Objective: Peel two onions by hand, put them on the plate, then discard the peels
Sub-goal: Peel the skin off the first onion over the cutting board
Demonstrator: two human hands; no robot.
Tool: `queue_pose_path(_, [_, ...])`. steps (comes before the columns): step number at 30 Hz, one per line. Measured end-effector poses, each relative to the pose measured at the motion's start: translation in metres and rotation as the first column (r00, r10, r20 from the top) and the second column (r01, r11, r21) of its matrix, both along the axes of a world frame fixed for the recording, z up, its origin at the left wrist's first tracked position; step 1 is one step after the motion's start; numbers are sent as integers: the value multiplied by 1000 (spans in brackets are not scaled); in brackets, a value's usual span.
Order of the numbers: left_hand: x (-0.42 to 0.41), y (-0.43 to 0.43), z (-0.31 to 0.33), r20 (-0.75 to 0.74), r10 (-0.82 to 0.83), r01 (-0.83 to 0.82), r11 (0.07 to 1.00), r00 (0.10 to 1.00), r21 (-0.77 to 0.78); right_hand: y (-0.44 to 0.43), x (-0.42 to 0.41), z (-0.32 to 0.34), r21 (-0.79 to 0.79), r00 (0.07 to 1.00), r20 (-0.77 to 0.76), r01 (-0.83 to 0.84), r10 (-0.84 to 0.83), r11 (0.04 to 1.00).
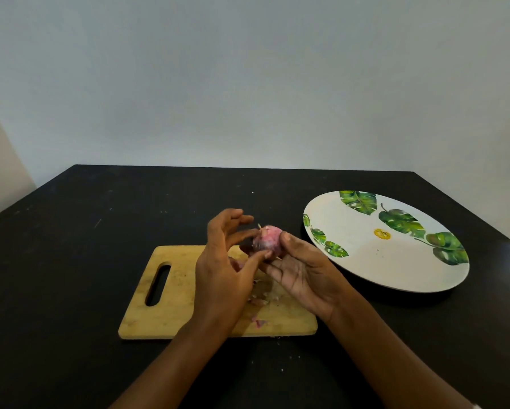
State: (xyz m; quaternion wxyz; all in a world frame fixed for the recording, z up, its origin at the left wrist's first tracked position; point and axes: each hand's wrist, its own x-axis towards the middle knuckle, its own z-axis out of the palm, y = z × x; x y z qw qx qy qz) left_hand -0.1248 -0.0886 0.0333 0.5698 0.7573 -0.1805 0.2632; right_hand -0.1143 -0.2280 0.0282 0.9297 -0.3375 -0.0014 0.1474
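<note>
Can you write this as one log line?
step: peeling; right hand: holds onion; left hand: pinches onion; plate: no onion; peels: on board

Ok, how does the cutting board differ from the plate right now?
The cutting board is rectangular bare wood with a handle slot; the plate is round and white with green leaf prints. The cutting board carries onion peels; the plate holds no onion. Both lie flat on the black table.

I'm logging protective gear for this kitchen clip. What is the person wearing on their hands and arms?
Nothing shows on the left hand or right hand: no gloves, rings or watch. Both forearms are bare down to the frame's bottom edge. A white sliver beside the right arm at the corner is too small to identify.
</note>
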Motion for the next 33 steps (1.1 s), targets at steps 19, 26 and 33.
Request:
queue_pose_path(19, [15, 12, -3, -39, -35, 39, 995, 999, 94, 3, -1, 2, -210, 998, 52, 54, -44, 976])
queue_pose_path(26, [17, 11, -8, -120, -55, 70, 989, 991, 129, 3, -1, 1, -298, 999, 31, 49, -41, 953])
queue_pose_path(33, [5, 2, -6, -89, -81, 99, 972, 993, 213, 4, -2, 2, -248, 998, 2, 58, -60, 967])
